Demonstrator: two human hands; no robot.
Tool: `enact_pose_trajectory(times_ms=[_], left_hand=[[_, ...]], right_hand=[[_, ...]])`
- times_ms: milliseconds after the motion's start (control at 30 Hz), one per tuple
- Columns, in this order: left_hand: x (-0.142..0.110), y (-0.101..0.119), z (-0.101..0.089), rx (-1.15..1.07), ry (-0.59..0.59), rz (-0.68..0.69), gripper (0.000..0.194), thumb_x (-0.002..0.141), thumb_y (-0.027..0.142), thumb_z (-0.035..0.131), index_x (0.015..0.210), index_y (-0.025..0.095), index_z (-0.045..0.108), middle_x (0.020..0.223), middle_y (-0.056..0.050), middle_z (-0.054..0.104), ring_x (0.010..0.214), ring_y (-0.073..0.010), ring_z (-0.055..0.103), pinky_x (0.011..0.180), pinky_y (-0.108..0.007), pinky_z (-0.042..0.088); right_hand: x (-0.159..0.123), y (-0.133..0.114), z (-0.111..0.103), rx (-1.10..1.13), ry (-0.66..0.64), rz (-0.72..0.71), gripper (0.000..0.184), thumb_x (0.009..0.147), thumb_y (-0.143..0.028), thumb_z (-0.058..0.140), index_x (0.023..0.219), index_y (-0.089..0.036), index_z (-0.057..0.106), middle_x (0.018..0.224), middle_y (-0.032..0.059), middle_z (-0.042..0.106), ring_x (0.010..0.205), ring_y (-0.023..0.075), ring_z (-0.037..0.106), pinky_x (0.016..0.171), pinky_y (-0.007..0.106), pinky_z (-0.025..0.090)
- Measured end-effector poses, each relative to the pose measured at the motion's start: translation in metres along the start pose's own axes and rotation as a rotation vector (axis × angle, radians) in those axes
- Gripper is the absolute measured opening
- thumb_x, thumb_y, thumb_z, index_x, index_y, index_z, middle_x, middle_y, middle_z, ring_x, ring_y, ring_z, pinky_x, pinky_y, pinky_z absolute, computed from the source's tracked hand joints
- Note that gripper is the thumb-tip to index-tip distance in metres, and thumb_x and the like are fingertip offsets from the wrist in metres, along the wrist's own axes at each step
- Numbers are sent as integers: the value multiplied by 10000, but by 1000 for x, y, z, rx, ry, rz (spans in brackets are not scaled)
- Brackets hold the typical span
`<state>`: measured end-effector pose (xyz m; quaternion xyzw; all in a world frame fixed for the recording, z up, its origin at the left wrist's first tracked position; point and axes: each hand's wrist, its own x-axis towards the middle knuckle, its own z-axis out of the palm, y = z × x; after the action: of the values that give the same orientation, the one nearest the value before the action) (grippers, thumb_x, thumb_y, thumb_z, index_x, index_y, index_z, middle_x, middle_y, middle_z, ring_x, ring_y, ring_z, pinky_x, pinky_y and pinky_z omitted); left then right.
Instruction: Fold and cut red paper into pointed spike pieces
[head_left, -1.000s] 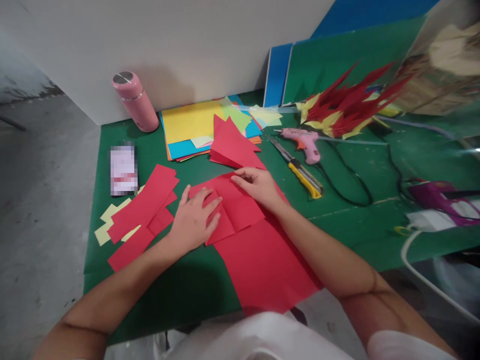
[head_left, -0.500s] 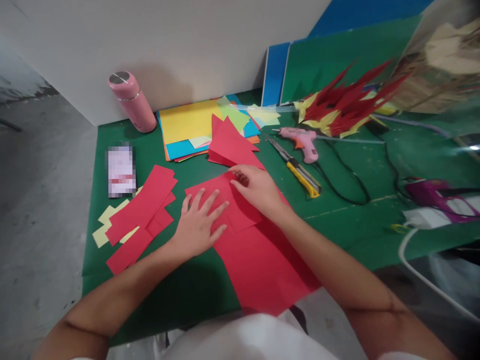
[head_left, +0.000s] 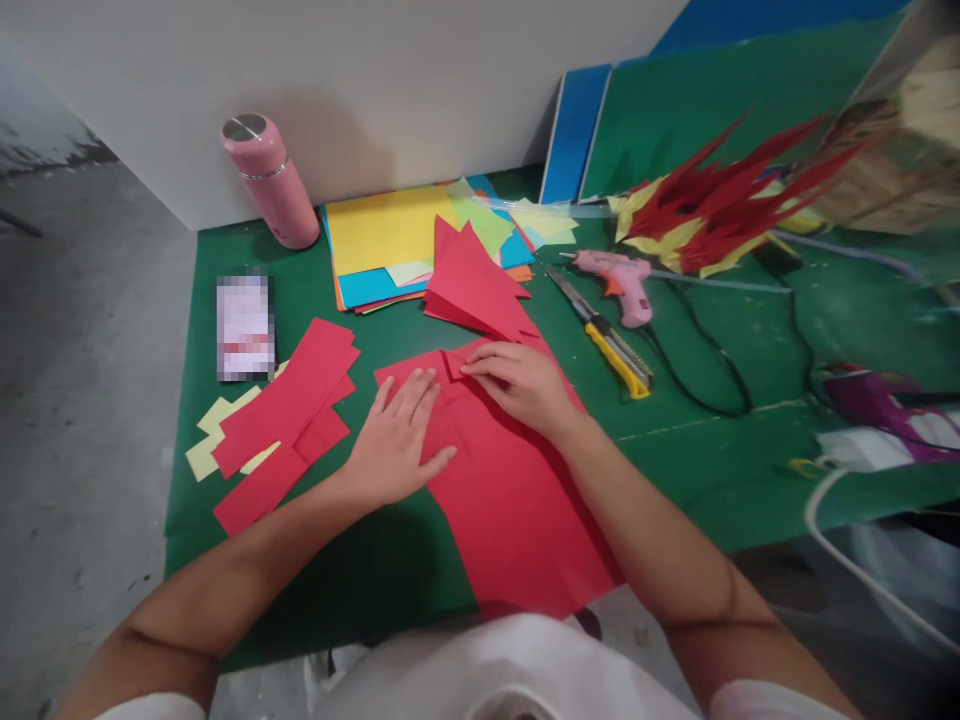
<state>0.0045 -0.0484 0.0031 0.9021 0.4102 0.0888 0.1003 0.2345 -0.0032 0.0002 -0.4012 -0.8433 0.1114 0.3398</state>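
Note:
My left hand [head_left: 401, 435] lies flat with its fingers stretched on a creased piece of red paper [head_left: 451, 425], pressing it down. At the far edge of that piece, my right hand [head_left: 521, 385] pinches a lifted part between thumb and fingers. Underneath is a larger red sheet [head_left: 529, 530] that reaches the front edge of the table. Just beyond my right hand lie red cut-outs with pointed tips [head_left: 472, 280]. Red paper strips [head_left: 289, 395] overlap pale yellow pieces [head_left: 214, 430] to the left of my left hand.
A phone [head_left: 246, 328] and a pink flask [head_left: 274, 185] are at the left of the green table [head_left: 360, 600]. Coloured sheets [head_left: 390, 235] lie at the back. To the right are a yellow utility knife [head_left: 611, 350], a corded pink glue gun [head_left: 619, 280] and red-yellow paper flames [head_left: 720, 215].
My right hand has shifted from the paper's right part to pinching its raised far edge. My left hand's fingers spread, then drew closer together while staying flat on the paper.

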Motion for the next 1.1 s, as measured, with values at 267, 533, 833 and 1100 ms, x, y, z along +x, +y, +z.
enact_pose_trajectory(times_ms=[267, 533, 833, 1100], left_hand=[[12, -17, -12, -124, 73, 1, 525, 939, 527, 514, 1288, 143, 594, 1358, -145, 602, 1247, -300, 549, 1081, -477, 387], [11, -16, -7, -96, 77, -16, 517, 923, 507, 549, 1282, 139, 590, 1344, -161, 592, 1248, -312, 540, 1068, -467, 385], [11, -16, -8, -56, 66, 8, 489, 941, 510, 518, 1276, 162, 591, 1482, -139, 497, 1263, -309, 512, 1049, -466, 388], [11, -15, -7, 15, 29, 22, 561, 968, 471, 468, 1435, 161, 491, 1542, -125, 431, 1290, -309, 473, 1086, -473, 350]], right_hand=[[2, -5, -1, -51, -79, -108, 235, 967, -155, 488, 913, -196, 713, 941, 89, 731, 892, 209, 656, 776, 359, 540], [2, -2, -6, -23, -213, -212, 257, 976, -164, 464, 952, -205, 717, 995, 90, 739, 918, 207, 650, 790, 365, 535], [5, -3, -8, -28, -230, -264, 283, 989, -173, 454, 975, -198, 736, 983, 91, 743, 925, 205, 650, 788, 357, 537], [5, -4, -9, -52, -277, -289, 295, 998, -186, 447, 1039, -184, 740, 1009, 112, 738, 916, 215, 640, 777, 363, 530]])
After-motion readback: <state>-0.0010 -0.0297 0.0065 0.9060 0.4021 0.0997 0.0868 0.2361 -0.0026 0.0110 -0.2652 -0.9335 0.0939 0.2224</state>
